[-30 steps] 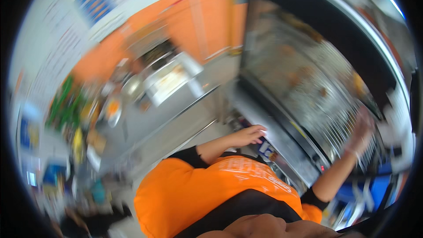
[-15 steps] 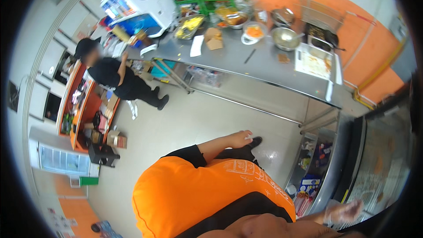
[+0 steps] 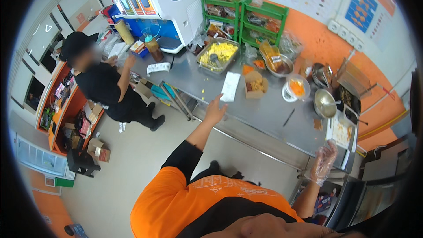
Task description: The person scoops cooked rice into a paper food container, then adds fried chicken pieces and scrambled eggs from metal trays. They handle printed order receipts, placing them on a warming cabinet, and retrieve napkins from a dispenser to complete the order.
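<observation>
My bare left hand [image 3: 215, 112] reaches to the table's front edge with its fingers stretched out, close to the lower end of a white paper slip [image 3: 230, 87]. Whether the fingertips touch the slip I cannot tell. Just beyond the slip stands an open cardboard box [image 3: 255, 85] with food in it. My right hand [image 3: 325, 163], in a clear plastic glove, is raised near the table's right end, fingers apart and loosely bent, holding nothing. Nearest to it is a white tray [image 3: 331, 128] with food scraps. A metal bowl [image 3: 324, 105] with a utensil stands behind.
A steel table [image 3: 269, 112] runs across ahead, bearing a pan of yellow food [image 3: 218, 57], a tub of orange shreds [image 3: 297, 87] and a dark stick-like thing [image 3: 289, 117]. Green racks [image 3: 263, 20] stand behind. A person in black [image 3: 103, 77] works at the left, near a black stool [image 3: 81, 161].
My left hand has moved forward from beside my body to the slip. My gloved right hand has come up from the lower right to the table's end. The view has shifted nearer the table.
</observation>
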`<act>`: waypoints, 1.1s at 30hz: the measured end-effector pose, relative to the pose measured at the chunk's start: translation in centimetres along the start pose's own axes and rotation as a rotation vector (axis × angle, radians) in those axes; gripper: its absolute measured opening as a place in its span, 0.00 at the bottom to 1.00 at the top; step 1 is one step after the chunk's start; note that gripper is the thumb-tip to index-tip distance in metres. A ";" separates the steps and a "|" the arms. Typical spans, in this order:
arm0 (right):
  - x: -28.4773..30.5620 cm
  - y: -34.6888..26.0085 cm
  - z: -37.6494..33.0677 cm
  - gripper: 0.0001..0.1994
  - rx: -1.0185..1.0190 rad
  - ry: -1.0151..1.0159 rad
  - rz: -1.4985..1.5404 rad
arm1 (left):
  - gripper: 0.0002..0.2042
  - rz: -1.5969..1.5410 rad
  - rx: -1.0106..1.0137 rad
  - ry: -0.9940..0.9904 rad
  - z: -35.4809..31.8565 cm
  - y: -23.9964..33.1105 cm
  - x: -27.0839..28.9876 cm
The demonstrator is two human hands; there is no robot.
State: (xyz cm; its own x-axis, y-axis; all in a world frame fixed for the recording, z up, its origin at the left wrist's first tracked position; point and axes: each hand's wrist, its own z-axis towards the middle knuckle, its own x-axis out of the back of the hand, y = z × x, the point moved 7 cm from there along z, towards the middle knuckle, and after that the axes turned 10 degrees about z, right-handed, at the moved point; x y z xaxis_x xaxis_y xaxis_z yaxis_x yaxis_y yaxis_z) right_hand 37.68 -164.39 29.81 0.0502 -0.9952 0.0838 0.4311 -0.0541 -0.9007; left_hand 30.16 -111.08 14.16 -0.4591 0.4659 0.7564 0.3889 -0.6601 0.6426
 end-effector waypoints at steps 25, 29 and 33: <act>-92.6 4.0 59.5 0.24 0.557 -0.948 -0.780 | 0.51 0.507 0.082 -0.560 17.1 -3.1 -4.8; -94.3 6.9 62.7 0.19 0.344 -0.962 -0.822 | 0.47 0.321 -0.006 -0.782 16.9 -3.3 -5.3; -87.8 4.4 61.9 0.22 0.154 -0.885 -0.432 | 0.37 0.258 -0.353 -0.760 15.7 -2.9 -5.0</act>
State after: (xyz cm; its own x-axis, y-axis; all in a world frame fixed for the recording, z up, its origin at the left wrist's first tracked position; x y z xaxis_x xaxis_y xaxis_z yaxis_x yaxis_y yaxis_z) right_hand 90.90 -72.26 44.89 0.4877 -0.4704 0.7354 0.6799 -0.3237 -0.6579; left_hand 43.86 -102.31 10.44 0.3141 0.4603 0.8303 0.0800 -0.8843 0.4600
